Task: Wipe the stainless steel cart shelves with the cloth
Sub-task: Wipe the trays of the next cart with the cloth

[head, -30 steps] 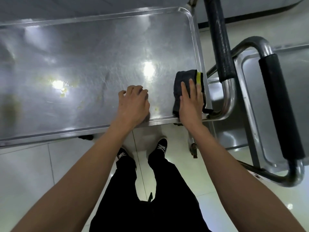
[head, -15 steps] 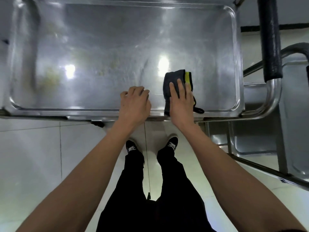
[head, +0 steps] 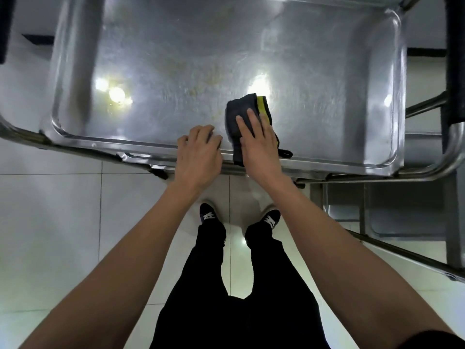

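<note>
Grey cloth [head: 241, 114] under right hand [head: 259, 144]

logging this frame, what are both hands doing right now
Left hand: fingers curled, resting on the shelf edge, holding nothing.
Right hand: open, flat on the cloth.
</note>
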A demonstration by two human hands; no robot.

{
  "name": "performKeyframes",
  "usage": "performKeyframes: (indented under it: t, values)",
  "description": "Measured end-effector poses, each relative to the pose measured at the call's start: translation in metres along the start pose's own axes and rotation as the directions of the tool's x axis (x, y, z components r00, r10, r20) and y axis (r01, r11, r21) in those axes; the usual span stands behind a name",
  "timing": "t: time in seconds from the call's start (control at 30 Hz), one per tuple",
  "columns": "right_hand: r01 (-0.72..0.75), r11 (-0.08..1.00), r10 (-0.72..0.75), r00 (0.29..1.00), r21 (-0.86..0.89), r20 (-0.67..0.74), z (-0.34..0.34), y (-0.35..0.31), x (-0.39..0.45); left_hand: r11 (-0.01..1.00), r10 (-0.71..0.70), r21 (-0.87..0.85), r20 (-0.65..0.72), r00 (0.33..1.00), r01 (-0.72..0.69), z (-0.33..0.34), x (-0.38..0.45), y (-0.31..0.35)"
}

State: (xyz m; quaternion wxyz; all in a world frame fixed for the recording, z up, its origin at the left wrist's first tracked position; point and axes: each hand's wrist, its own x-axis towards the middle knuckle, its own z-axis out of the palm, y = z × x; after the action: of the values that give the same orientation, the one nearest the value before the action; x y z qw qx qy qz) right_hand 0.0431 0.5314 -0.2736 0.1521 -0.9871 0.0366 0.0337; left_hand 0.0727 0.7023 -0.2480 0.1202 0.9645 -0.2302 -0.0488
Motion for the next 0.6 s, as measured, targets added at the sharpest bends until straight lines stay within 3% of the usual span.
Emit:
performKeyframes:
  t: [0.27,0.6]
  values:
    - [-0.051,0.999,0.051,0.999,-0.011,-0.017,-0.014,0.046,-0.026,0.999,-0.009,-0.034,-0.037,0.999,0.008,0.014,-0.001,0.044]
    - [-0.370,0.928,0.367,0.928,-0.037,-0.070,-0.066,0.212,-0.095,0.991,0.118,-0.066,-0.001,0.993,-0.118,0.047,0.005,0.167]
